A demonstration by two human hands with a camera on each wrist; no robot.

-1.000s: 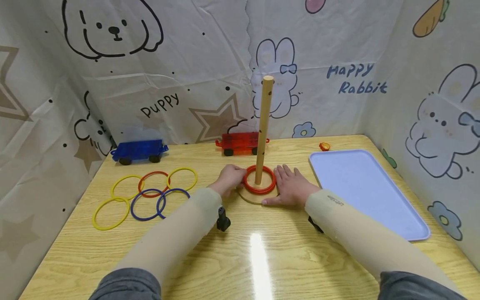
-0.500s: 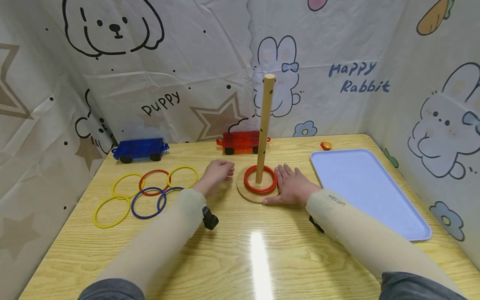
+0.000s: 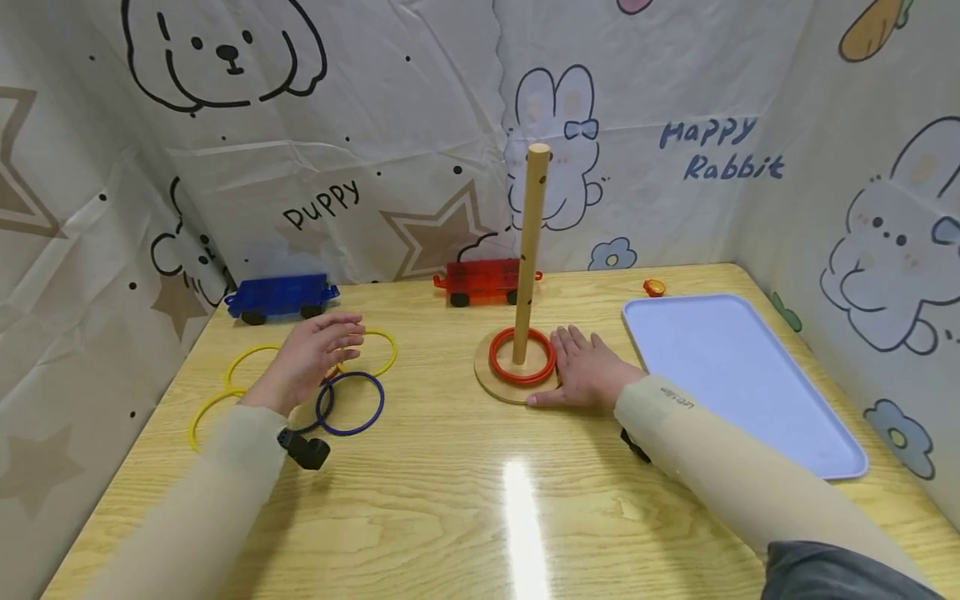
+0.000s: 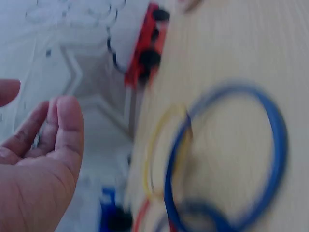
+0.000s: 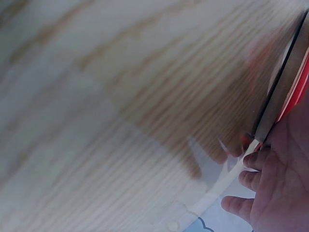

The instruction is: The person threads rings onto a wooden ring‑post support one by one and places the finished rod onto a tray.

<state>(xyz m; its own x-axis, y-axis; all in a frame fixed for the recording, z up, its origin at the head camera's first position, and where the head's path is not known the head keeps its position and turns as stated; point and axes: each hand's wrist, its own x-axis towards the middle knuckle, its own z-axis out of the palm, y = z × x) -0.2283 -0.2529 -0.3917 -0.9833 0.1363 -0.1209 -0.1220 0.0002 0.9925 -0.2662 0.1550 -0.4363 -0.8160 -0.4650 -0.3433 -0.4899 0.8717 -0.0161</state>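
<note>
The left hand [image 3: 311, 358] hovers over the loose rings; its fingers lie side by side, slightly bent, and grip nothing. The right hand [image 3: 588, 371] lies flat against the base [image 3: 510, 393], fingers straight, thumb extended along the near edge. It clasps nothing; whether it also touches the red stack [image 3: 517, 382] cannot be told.

Directly left of the right hand, the red stack, apparently more than one ring, encircles the foot of the post [image 3: 530, 250]. This portion is judged complete. Beneath and around the left hand, off the post, lie three yellow rings [image 3: 395, 350], two overlapping blue rings [image 3: 352, 433] and one red ring [image 4: 140, 212], largely hidden in the head view. On that count, the work is judged to be at an early stage, with most rings outside the post.

Orientation: the post stands upright, long axis vertical, free end up, well above both hands. The slight lean in the head view may be a lens effect. All rings lie flat, hole axes vertical; being round, they have no long axis.

Farther out, the blue cart [image 3: 281, 298] stands beyond the left hand, the red cart [image 3: 480, 282] beyond and left of the right hand. The tray [image 3: 735, 367] lies right of the right hand.
</note>
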